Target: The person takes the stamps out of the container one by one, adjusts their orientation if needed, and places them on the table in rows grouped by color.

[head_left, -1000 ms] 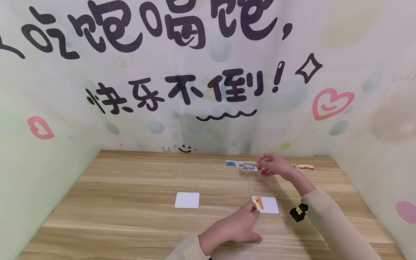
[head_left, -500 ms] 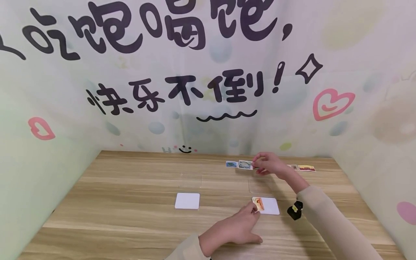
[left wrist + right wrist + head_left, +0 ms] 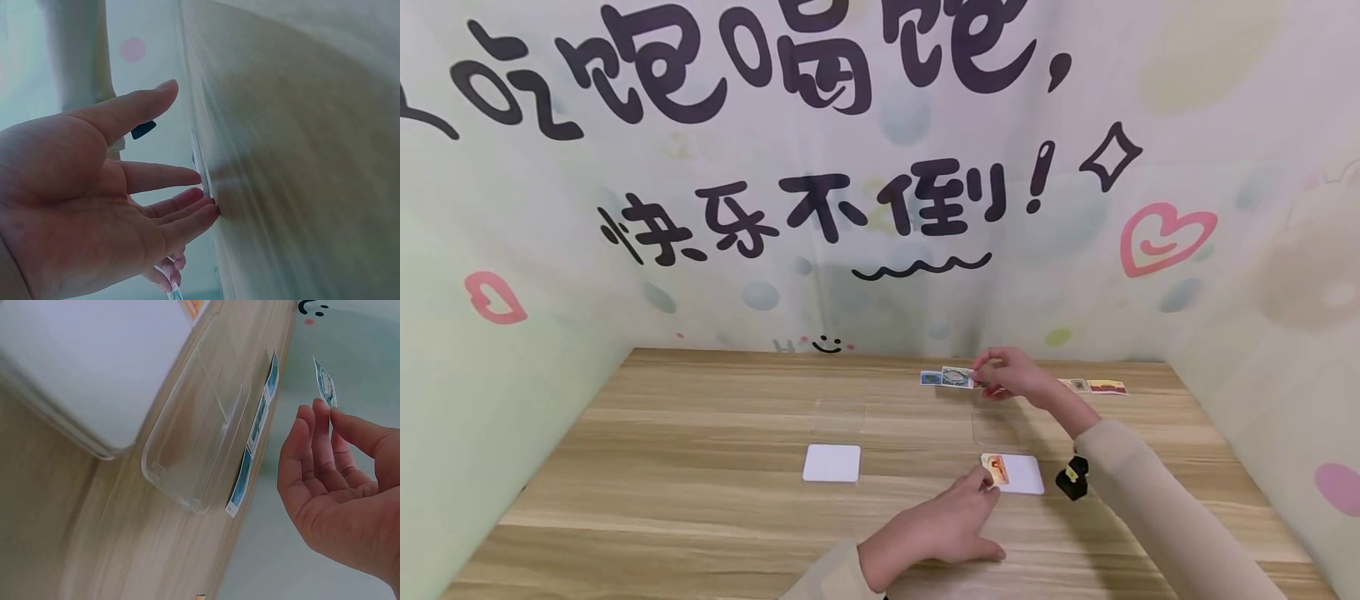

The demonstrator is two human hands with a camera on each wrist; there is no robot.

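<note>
My right hand (image 3: 1015, 372) pinches a small stamp-like picture card (image 3: 957, 377) between thumb and fingertips. It holds the card just above a row of similar cards at the back of the table; the right wrist view shows the card (image 3: 325, 382) raised clear of the surface. My left hand (image 3: 943, 521) reaches forward with its fingers extended and thumb apart. Its fingertips touch the near left side of a white rectangular case (image 3: 1024, 474), by an orange picture card (image 3: 997, 470) lying on it. In the left wrist view that hand (image 3: 81, 206) grips nothing.
Another white rectangle (image 3: 832, 463) lies to the left. Clear plastic trays or lids, one left (image 3: 839, 417) and one right (image 3: 992, 428), lie behind the white pieces. A blue card (image 3: 930, 378) and a red-yellow card (image 3: 1108, 387) belong to the back row, before the curtain (image 3: 737, 317).
My right hand has moved left along the back row with the pinched card, which now overlaps the blue card from my view. The left hand has stayed in place.
</note>
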